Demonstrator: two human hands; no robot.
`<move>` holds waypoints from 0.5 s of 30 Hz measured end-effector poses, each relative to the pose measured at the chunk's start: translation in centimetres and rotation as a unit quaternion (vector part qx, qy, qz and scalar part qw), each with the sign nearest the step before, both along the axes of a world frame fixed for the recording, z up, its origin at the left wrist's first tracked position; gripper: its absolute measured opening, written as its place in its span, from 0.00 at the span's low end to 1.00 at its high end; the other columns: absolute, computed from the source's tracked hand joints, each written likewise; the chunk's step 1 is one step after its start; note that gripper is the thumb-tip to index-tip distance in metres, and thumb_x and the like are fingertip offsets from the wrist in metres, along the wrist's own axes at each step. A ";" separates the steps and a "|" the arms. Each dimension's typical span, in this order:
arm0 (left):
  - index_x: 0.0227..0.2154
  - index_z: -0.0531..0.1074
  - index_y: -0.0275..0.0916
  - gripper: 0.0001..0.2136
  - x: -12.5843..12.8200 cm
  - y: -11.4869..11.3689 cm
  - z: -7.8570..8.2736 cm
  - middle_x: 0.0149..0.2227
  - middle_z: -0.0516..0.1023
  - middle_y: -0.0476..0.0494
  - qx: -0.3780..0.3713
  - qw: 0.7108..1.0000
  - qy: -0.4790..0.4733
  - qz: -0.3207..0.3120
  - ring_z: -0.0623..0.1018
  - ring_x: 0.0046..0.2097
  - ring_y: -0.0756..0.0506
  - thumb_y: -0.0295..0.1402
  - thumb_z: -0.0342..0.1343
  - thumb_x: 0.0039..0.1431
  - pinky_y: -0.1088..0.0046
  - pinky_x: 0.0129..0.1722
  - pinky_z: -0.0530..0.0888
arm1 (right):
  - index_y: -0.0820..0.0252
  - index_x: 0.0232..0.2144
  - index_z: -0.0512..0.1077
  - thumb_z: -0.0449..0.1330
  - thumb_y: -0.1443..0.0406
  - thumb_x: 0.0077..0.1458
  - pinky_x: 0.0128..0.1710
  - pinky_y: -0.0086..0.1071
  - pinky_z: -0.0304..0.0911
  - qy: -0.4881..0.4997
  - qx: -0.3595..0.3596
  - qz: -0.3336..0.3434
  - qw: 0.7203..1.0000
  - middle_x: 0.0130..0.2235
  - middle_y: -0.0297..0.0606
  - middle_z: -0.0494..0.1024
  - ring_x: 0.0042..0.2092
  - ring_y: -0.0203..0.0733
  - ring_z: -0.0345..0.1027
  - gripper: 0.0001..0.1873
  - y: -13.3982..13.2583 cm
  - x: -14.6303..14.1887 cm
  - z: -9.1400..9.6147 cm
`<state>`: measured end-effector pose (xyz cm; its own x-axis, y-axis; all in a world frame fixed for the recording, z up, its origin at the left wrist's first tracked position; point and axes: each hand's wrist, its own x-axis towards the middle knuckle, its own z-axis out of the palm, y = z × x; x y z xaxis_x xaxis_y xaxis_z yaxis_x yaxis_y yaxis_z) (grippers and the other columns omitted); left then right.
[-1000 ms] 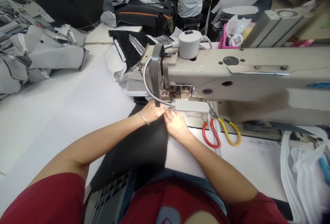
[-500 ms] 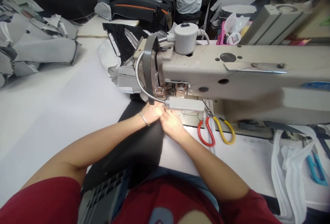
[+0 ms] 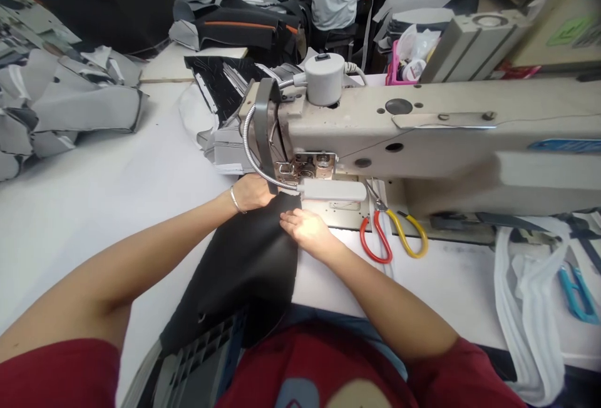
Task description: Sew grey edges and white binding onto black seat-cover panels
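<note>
Where the black fabric (image 3: 248,258) runs up from the counter (image 3: 94,208) edge toward the sewing machine (image 3: 375,139), its long axis points at the needle area. L hand (image 3: 253,192) sits at the fabric's far end, right under the machine head; fingers hidden behind the lamp neck, so grip can't be told. R hand (image 3: 307,233), nearer the scissors (image 3: 392,233), lies flat, fingers pressing the fabric's right edge, prob. not pinching.
</note>
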<state>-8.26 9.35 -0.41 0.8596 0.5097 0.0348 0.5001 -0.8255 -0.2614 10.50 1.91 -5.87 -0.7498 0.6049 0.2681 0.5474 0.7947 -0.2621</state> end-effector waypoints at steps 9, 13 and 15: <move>0.23 0.69 0.32 0.15 3.2 -2.7 0.5 0.23 0.72 0.37 0.014 0.991 0.121 -0.048 0.70 0.28 0.45 0.20 0.37 0.54 0.69 0.25 0.64 | 0.62 0.41 0.69 0.45 0.68 0.58 0.40 0.28 0.60 0.027 -0.008 -0.020 0.999 0.46 0.36 0.70 0.44 0.37 0.61 0.14 0.7 0.3 -0.2; 0.23 0.70 0.30 0.15 3.8 -3.1 -0.3 0.26 0.73 0.35 0.026 0.990 0.136 -0.029 0.70 0.30 0.44 0.19 0.38 0.52 0.67 0.29 0.64 | 0.65 0.42 0.68 0.45 0.70 0.57 0.44 0.28 0.58 0.026 0.027 -0.020 0.999 0.45 0.40 0.71 0.47 0.37 0.60 0.14 0.4 0.1 -0.3; 0.24 0.70 0.29 0.14 4.0 -3.3 -0.5 0.26 0.73 0.35 0.026 0.989 0.145 -0.028 0.71 0.31 0.44 0.19 0.38 0.52 0.66 0.31 0.65 | 0.67 0.41 0.68 0.46 0.71 0.56 0.46 0.29 0.57 0.023 0.049 -0.004 0.999 0.44 0.43 0.71 0.48 0.38 0.60 0.14 0.0 -0.1 -0.2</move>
<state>-4.23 6.09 -0.91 0.8648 0.4642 -0.1913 0.3512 -0.8315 -0.4304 10.45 1.87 -6.11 -0.7311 0.5796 0.3601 0.5428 0.8138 -0.2077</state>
